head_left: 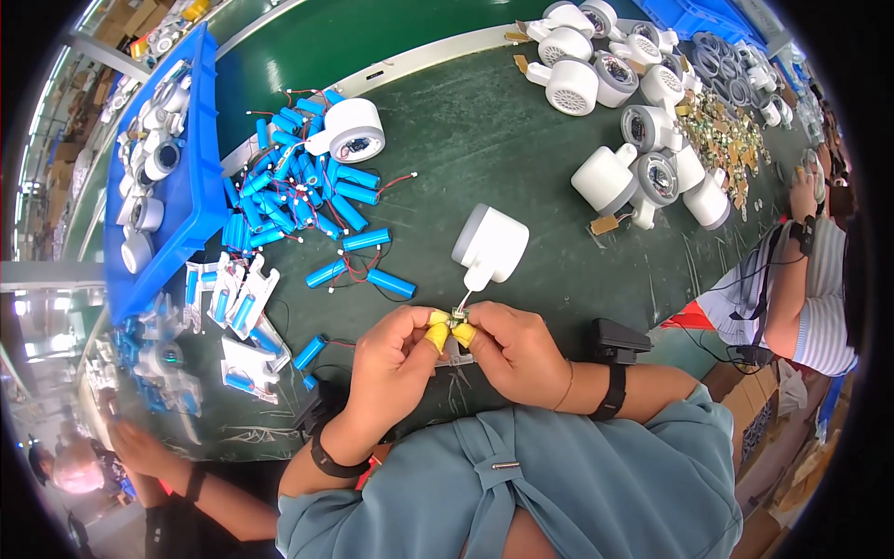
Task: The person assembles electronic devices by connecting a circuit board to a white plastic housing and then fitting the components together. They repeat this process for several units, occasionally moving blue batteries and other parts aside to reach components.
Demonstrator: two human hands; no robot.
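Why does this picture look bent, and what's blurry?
Head view: fisheye bows the pale rail and blackens corners; head view, lower left: pinkish glare, a co-worker's blurred hand; head view, centre: left hand and right hand look sharper.

No lettering, number or sign that you can read in your view, none legible on the small circuit board (459,316) before you, on the white housing (498,244) just beyond it, on the blue battery cells (367,239) or the blue bin (201,126) to your left.
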